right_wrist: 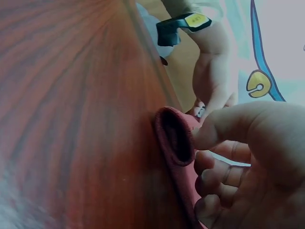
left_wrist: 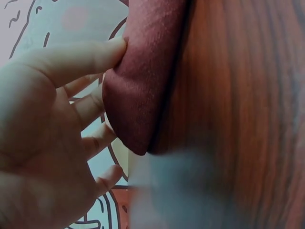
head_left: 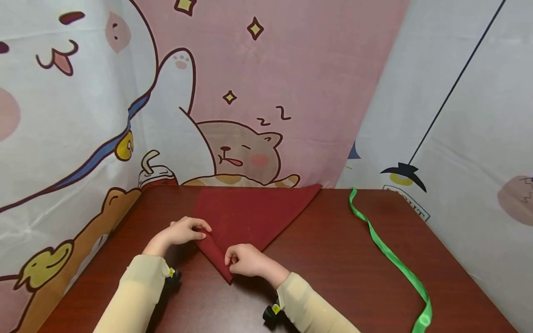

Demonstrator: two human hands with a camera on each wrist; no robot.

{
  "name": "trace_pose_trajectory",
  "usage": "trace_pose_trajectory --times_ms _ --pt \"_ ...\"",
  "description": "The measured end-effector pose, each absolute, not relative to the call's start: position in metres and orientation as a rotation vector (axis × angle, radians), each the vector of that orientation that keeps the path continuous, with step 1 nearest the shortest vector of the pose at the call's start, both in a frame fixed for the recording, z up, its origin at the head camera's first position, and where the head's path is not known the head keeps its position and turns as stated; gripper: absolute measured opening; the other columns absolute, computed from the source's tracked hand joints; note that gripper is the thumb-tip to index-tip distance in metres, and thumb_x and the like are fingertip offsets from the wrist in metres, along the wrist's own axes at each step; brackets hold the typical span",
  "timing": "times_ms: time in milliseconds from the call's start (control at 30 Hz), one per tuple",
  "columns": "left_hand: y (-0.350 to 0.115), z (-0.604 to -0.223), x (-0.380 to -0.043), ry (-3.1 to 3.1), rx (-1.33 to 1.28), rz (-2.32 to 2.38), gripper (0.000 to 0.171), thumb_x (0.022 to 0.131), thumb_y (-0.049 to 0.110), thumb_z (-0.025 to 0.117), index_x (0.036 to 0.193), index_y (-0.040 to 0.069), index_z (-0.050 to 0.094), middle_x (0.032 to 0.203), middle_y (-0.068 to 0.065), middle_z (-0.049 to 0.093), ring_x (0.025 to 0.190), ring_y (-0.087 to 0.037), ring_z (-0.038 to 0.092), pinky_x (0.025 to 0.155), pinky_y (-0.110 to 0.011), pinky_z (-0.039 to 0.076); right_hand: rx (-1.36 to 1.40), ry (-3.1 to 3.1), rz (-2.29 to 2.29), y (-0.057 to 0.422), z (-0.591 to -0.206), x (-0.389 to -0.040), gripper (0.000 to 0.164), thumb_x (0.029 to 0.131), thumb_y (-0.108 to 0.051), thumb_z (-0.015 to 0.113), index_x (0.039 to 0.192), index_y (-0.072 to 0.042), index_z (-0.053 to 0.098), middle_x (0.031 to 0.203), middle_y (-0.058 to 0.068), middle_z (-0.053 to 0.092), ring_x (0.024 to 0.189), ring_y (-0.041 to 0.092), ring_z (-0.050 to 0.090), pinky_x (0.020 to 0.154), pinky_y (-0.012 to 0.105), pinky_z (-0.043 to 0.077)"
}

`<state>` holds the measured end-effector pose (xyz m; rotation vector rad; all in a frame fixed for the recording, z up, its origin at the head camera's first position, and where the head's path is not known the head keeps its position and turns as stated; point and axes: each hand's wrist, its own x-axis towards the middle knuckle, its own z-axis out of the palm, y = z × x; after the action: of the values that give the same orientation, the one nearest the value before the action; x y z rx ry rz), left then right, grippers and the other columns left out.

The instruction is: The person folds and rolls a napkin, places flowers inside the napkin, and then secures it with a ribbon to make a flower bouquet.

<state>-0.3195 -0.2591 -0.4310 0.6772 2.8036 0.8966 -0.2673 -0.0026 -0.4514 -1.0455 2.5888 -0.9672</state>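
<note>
A dark red cloth [head_left: 250, 210] lies on the brown table, its near-left edge turned into a narrow roll [head_left: 217, 256]. My left hand [head_left: 185, 230] pinches the upper left end of that roll. In the left wrist view its thumb presses on the red cloth [left_wrist: 143, 71] and the other fingers pass behind it. The right hand [head_left: 247, 260] holds the roll near its lower end, fingers curled. From the right wrist view, the roll's hollow end [right_wrist: 175, 136] shows beside the right thumb.
A long green ribbon [head_left: 389, 254] runs down the right side of the brown table [head_left: 325, 286], twisted in places. Behind the table's far edge hangs a curtain [head_left: 316, 69] printed with cartoon animals. A small black device [head_left: 272, 314] sits at the right wrist.
</note>
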Motion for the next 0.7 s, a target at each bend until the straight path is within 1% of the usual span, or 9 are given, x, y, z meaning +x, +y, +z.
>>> trace_pose_trajectory --times_ms 67,133,200,300,433,533,700 --pt "-0.261 -0.43 -0.32 2.786 0.684 0.923 0.015 0.089 0.011 0.065 0.102 0.017 0.071 0.103 0.003 0.069 0.108 -0.03 0.056 0.086 -0.081 0.011 -1.048 2.569 -0.97 -0.003 -0.453 -0.266 0.013 0.075 -0.005 0.07 0.077 -0.014 0.061 0.059 -0.011 0.048 0.053 0.0 0.044 0.054 0.017 0.038" --pt "-0.263 -0.43 -0.321 2.773 0.69 0.935 0.015 0.09 0.01 0.064 0.101 0.018 0.072 0.102 0.004 0.069 0.109 -0.031 0.055 0.085 -0.083 0.007 -1.009 2.548 -0.982 -0.004 -0.455 -0.264 0.016 0.076 -0.012 0.075 0.077 -0.014 0.059 0.056 -0.01 0.048 0.049 0.0 0.046 0.051 0.017 0.038" --pt "-0.265 -0.428 -0.32 2.764 0.694 0.934 0.016 0.091 0.01 0.063 0.101 0.018 0.073 0.101 0.005 0.069 0.108 -0.031 0.055 0.085 -0.083 0.007 -0.966 2.536 -0.984 -0.004 -0.457 -0.263 0.023 0.074 -0.018 0.08 0.078 -0.015 0.058 0.053 -0.009 0.049 0.045 0.002 0.048 0.049 0.018 0.04" --pt "-0.268 -0.426 -0.319 2.759 0.715 0.92 0.016 0.091 0.011 0.064 0.1 0.019 0.074 0.101 0.004 0.07 0.106 -0.03 0.056 0.084 -0.082 0.008 -0.921 2.548 -0.957 -0.006 -0.458 -0.261 0.033 0.069 -0.027 0.086 0.078 -0.017 0.056 0.052 -0.009 0.049 0.044 0.003 0.049 0.049 0.018 0.04" --pt "-0.271 -0.424 -0.318 2.749 0.725 0.913 0.017 0.091 0.01 0.063 0.1 0.018 0.075 0.101 0.003 0.07 0.105 -0.029 0.057 0.085 -0.082 0.008 -0.932 2.62 -0.88 -0.008 -0.457 -0.259 0.04 0.064 -0.033 0.089 0.077 -0.019 0.054 0.055 -0.011 0.045 0.05 0.003 0.044 0.052 0.018 0.038" --pt "-0.273 -0.425 -0.318 2.735 0.715 0.917 0.018 0.092 0.01 0.062 0.101 0.019 0.075 0.103 0.002 0.07 0.106 -0.03 0.057 0.085 -0.083 0.006 -0.953 2.677 -0.819 -0.011 -0.457 -0.258 0.043 0.062 -0.035 0.09 0.076 -0.019 0.053 0.06 -0.011 0.043 0.055 0.003 0.04 0.054 0.018 0.036" --pt "-0.275 -0.426 -0.317 2.746 0.706 0.913 0.018 0.091 0.011 0.063 0.104 0.018 0.074 0.104 0.002 0.069 0.107 -0.032 0.056 0.084 -0.083 0.007 -0.948 2.728 -0.764 -0.014 -0.458 -0.258 0.043 0.061 -0.034 0.089 0.073 -0.019 0.052 0.062 -0.011 0.044 0.058 0.004 0.041 0.056 0.018 0.037"
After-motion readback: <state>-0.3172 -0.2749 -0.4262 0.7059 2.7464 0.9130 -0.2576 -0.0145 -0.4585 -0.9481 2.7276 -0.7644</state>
